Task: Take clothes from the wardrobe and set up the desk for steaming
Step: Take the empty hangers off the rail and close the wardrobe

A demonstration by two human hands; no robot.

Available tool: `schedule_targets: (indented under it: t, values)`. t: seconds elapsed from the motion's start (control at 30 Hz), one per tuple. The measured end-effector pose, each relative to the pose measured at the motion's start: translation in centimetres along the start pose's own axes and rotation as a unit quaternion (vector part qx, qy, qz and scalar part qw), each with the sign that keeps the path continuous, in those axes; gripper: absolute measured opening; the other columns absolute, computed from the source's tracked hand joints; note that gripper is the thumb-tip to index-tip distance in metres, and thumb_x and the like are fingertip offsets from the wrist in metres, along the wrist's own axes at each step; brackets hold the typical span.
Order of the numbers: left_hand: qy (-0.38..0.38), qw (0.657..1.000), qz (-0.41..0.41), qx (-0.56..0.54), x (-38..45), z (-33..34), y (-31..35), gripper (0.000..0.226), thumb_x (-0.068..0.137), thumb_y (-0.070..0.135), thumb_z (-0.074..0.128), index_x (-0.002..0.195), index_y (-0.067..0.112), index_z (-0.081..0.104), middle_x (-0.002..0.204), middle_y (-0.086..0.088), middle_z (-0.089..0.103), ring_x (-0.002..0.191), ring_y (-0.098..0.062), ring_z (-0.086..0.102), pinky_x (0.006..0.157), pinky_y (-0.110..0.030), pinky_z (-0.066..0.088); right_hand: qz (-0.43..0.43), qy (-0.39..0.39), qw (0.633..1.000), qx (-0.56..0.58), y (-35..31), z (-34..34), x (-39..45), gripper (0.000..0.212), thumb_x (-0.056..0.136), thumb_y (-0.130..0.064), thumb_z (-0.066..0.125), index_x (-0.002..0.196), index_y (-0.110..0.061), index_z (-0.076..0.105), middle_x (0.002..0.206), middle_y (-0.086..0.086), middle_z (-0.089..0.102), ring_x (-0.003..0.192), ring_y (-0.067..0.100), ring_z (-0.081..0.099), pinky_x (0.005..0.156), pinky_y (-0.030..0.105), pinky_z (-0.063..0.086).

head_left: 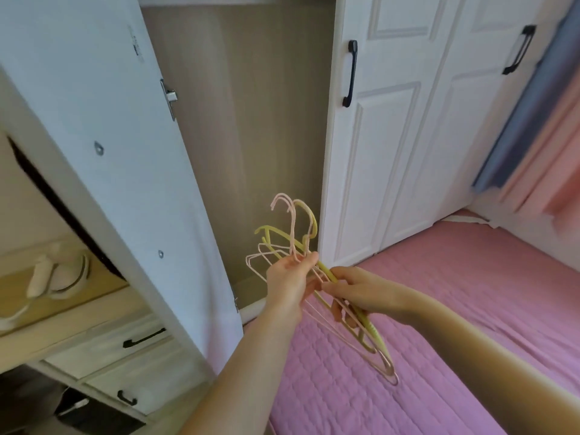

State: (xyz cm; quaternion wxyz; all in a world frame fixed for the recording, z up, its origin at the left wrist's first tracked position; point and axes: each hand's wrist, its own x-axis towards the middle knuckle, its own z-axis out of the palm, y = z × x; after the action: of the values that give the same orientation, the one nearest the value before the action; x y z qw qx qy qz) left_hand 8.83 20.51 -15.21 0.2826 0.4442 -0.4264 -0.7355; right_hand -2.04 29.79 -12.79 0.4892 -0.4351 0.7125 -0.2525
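Nearest the viewer, two bare forearms reach forward over a pink quilted bed (439,309), whose left edge runs just beside the wardrobe base. The left hand (290,282) holds a bunch of empty clothes hangers (314,271), pink and yellow-green; its fingers (309,260) curl round the hanger necks just below the hooks. The right hand (361,291) meets the same bunch from the right, its fingers (334,285) pinching the hanger shoulders just beside the left hand. The hooks point up toward the wardrobe opening; the lower bars trail down over the bed.

Left of the hangers, the open wardrobe door (119,171) swings outward, its inner face showing hinges and screws, its lower corner near the bed's edge. Beyond the hangers lies the open wardrobe compartment (248,120): a bare beige back panel, with open room above the hooks. No clothes show inside it.

Right of the compartment stand closed white panelled doors, each with a black handle (351,73). Far left of the open door, a wooden tabletop (62,304) carries a pale, blurred object (59,277); drawers with a black pull (142,339) sit beneath. Far right, blue and pink curtains (533,136) hang above the bed.
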Motion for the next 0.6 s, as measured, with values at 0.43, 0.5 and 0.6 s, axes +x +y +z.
schedule_targets:
  t: [0.43, 0.5, 0.6]
  values:
    - [-0.071, 0.954, 0.083, 0.278, -6.6, -1.0, -2.7, 0.030, 0.085, 0.034, 0.067, 0.079, 0.006, 0.074, 0.077, -0.012, 0.073, 0.074, -0.021, 0.068, 0.081, -0.043, 0.055, 0.042, 0.109, 0.969, 0.219, 2.2, 6.5, -7.9, 0.016, 0.097, -0.003, 0.040, 0.097, -0.005, 0.056, 0.064, 0.002, 0.047, 0.048, 0.011, 0.041, 0.049, 0.024, 0.040]
    - [-0.076, 0.951, 0.081, 0.287, -7.6, -1.3, -3.1, 0.037, 0.085, 0.037, 0.067, 0.080, 0.001, 0.072, 0.074, -0.012, 0.068, 0.072, -0.020, 0.062, 0.082, -0.046, 0.054, 0.042, 0.108, 0.966, 0.230, 2.6, 7.1, -8.9, 0.018, 0.099, -0.007, 0.037, 0.094, -0.007, 0.055, 0.063, 0.000, 0.043, 0.049, 0.011, 0.035, 0.047, 0.023, 0.034]
    - [-0.091, 0.948, 0.087, 0.292, -9.5, -1.9, -3.5, 0.031, 0.084, 0.040, 0.066, 0.081, 0.010, 0.070, 0.074, -0.006, 0.061, 0.071, -0.018, 0.057, 0.083, -0.049, 0.053, 0.033, 0.097, 0.962, 0.252, 3.0, 8.2, -10.4, 0.017, 0.100, -0.011, 0.037, 0.091, -0.008, 0.051, 0.064, 0.000, 0.040, 0.050, 0.010, 0.031, 0.045, 0.022, 0.029]
